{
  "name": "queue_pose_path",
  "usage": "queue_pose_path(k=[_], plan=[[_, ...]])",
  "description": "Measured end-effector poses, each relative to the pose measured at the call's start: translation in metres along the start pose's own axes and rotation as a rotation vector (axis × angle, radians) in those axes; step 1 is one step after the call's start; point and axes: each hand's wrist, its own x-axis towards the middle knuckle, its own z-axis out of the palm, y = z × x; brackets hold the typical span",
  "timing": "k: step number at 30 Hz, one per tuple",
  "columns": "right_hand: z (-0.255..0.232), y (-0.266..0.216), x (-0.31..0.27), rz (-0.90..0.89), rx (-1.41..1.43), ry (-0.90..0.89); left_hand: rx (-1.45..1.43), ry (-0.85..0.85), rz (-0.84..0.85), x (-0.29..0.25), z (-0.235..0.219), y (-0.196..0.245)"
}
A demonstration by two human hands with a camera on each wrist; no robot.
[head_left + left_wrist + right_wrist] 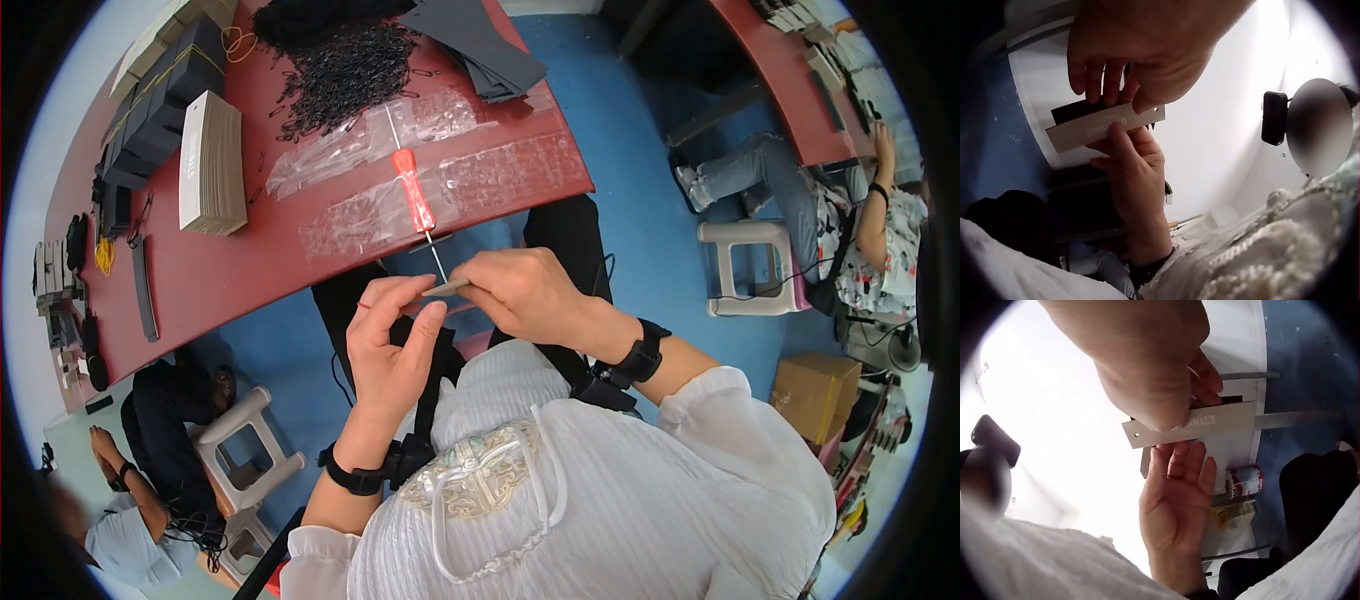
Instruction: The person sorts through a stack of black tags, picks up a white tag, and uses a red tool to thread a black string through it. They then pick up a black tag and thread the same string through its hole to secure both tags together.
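Note:
In the right wrist view, a narrow grey card tag (1229,420) with pale lettering has a small hole near one end. A dark strip (1079,111) shows behind it in the left wrist view. My right hand (525,290) pinches the tag, thumb on its printed face and fingers behind. My left hand (385,335) has its fingertips at the tag's edge, fingers fairly straight and thumb apart from them in the head view. From above, the tag appears nearly edge-on. Just beyond my hands, a red-handled tool (413,190) with a thin metal shaft lies at the table edge.
On the red table (270,265) are a heap of black safety pins (345,80), dark flat strips (485,55), a stack of grey cards (215,165) and dark banded bundles (165,95). Clear tape covers part of the surface. Other people sit at both sides near plastic stools (750,235).

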Motion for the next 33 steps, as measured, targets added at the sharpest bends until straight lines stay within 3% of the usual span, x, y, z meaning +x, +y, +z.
queue_pose_path(k=[11, 15, 20, 22, 26, 30, 33], plan=[[-0.004, 0.002, 0.003, -0.015, -0.004, -0.031, 0.148, 0.028, 0.263, 0.012, 0.002, 0.008], [-0.003, 0.003, -0.003, -0.002, -0.014, -0.065, 0.147, 0.014, 0.263, 0.01, 0.003, 0.002], [-0.004, 0.005, 0.005, 0.004, 0.013, -0.045, 0.129, 0.018, 0.111, 0.013, 0.001, -0.005], [-0.002, 0.008, 0.008, 0.002, 0.015, -0.033, 0.132, 0.055, 0.143, 0.015, 0.003, -0.005], [0.0, 0.012, 0.013, 0.064, -0.046, -0.012, 0.3, 0.103, 0.167, 0.022, -0.006, 0.018], [-0.006, 0.013, 0.004, 0.1, -0.101, 0.06, 0.487, 0.207, 0.378, 0.049, -0.041, 0.043], [-0.017, 0.011, -0.004, 0.131, -0.118, 0.064, 0.478, 0.214, 0.304, 0.084, -0.053, 0.056]])
